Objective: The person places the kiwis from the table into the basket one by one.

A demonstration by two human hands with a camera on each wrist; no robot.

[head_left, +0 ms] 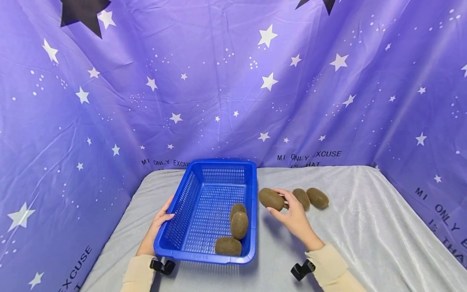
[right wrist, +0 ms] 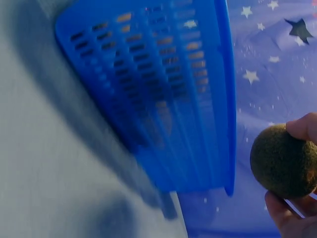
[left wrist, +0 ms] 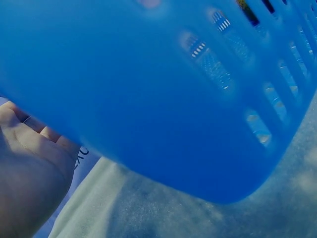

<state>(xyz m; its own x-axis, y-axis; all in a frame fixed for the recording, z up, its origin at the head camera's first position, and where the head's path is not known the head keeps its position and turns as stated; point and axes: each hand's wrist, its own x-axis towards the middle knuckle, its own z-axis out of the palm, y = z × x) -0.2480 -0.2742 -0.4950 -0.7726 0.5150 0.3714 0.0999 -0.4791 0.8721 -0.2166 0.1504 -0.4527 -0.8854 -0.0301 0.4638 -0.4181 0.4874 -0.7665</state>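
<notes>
My left hand [head_left: 155,228] grips the left rim of a blue plastic basket [head_left: 206,257], thumb over the edge; the left wrist view shows its fingers partly hidden behind the basket wall. Three brown kiwis lie inside along the right and near sides: one kiwi [head_left: 228,246] at the near corner, another kiwi [head_left: 239,226] beyond it, and a third kiwi [head_left: 237,208] partly covered. Just outside the right rim, my right hand [head_left: 298,222] pinches a kiwi [head_left: 270,199] between thumb and fingers, raised above the cloth with its shadow below.
Two more kiwis sit beyond the right hand: a nearer kiwi [head_left: 301,199], partly hidden by the fingers, and a kiwi [head_left: 318,198] beside it. Grey cloth [head_left: 365,235] covers the table. A purple star-printed curtain [head_left: 226,81] encloses the back and sides.
</notes>
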